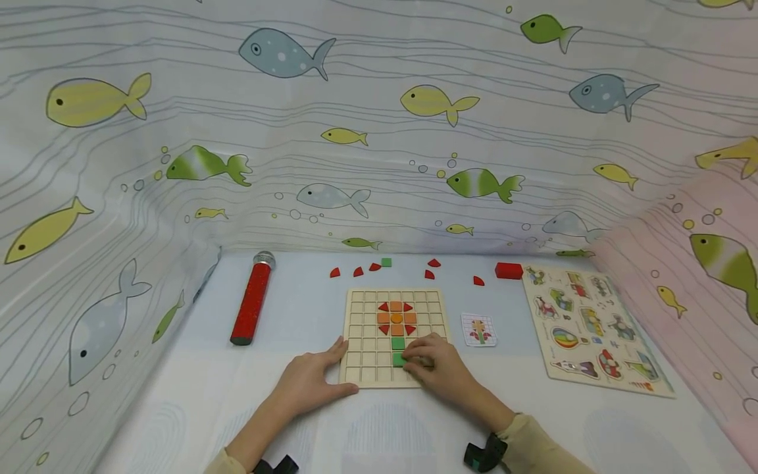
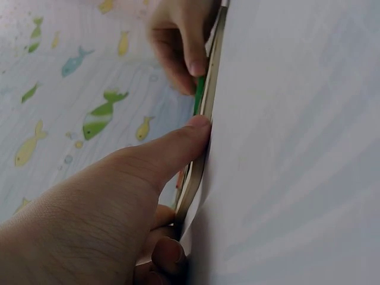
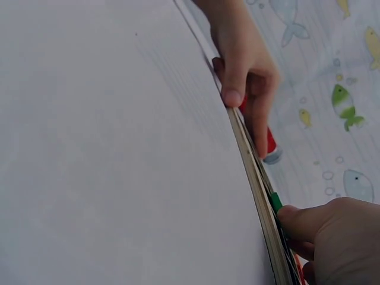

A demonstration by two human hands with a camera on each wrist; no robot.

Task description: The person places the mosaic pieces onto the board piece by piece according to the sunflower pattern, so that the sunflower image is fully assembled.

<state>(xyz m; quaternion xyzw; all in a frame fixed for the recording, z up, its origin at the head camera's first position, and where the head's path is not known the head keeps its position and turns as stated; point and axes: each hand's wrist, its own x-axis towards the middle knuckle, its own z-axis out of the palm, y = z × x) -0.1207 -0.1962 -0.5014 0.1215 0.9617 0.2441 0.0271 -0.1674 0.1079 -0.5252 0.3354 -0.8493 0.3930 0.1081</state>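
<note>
The right hand (image 1: 441, 368) pinches a green square tile (image 1: 399, 359) flat in the wooden grid board (image 1: 361, 329), below another green square; the left hand (image 1: 310, 382), fingers relaxed, steadies the board's near-left corner

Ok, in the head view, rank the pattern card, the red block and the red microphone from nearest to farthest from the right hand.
1. Pattern card, just right of the right hand.
2. Red block, far right, near the back.
3. Red microphone, far left, beyond the grid board.
</note>
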